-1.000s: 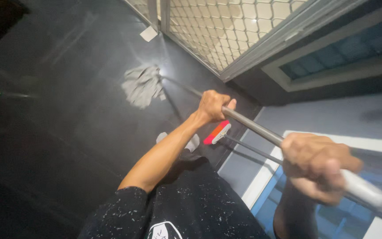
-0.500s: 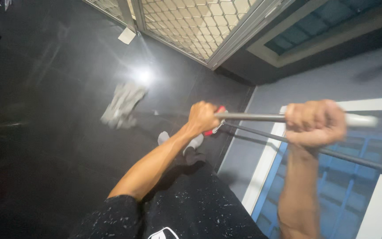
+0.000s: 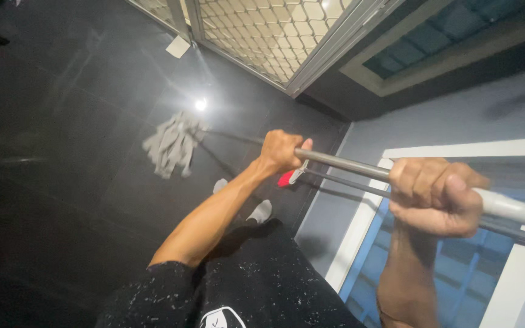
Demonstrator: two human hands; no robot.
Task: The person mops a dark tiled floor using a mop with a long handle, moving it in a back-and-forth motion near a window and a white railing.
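Basically your left hand (image 3: 282,152) and right hand (image 3: 435,195) are both clenched on the mop handle (image 3: 344,164), left one nearer the grey mop head (image 3: 170,144), which sits on the dark floor (image 3: 62,121) ahead-left, shaft running from it back toward you.

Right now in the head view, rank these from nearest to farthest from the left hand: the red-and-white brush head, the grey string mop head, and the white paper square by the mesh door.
1. Red-and-white brush head: just below the left hand.
2. Grey string mop head: out on the dark floor, at the pole's far end.
3. White paper square: farthest, at the foot of the mesh door.
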